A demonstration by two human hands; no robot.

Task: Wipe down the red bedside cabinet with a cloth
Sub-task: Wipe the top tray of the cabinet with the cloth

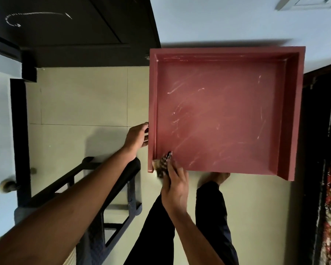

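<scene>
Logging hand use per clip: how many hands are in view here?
2. The left hand holds the left wall of the red cabinet; the right hand holds the cloth at its near-left corner.

The person's arms are bare: the left forearm and the right forearm show no sleeve anywhere up to the frame's edge. The left hand and the right hand are bare too, with short nails on the left hand's fingers. The legs are in black trousers of plain, smooth fabric that creases in long, soft folds and catches a faint bluish sheen along the outer edge of the right leg. That leg's hem ends at the ankle, and below it the foot is bare, only partly in view.
</scene>
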